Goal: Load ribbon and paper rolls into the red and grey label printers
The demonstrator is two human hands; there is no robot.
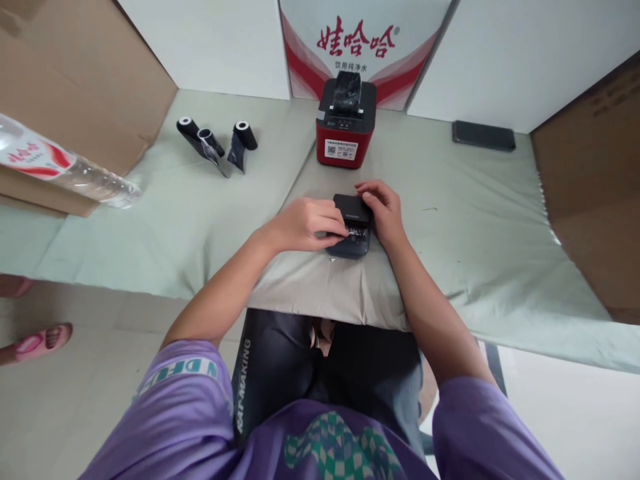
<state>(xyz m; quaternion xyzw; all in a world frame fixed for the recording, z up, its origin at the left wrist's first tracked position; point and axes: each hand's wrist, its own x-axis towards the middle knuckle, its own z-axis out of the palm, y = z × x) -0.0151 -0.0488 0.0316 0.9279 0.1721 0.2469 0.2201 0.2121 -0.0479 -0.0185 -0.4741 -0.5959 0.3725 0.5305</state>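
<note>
A small black device (352,225) with an opened lid lies on the pale green cloth-covered table (200,220), close to the front edge. My left hand (306,225) grips its left side, fingers curled over the open compartment. My right hand (383,208) holds its right side, fingertips resting on the raised lid. Behind the device stands a red and black label printer (346,123).
Three black ribbon rolls (216,141) lie at the back left. A clear water bottle (65,170) rests on a cardboard box at the left. A black phone (483,135) lies at the back right, cardboard beside it. A pink-slippered foot (37,341) shows on the floor.
</note>
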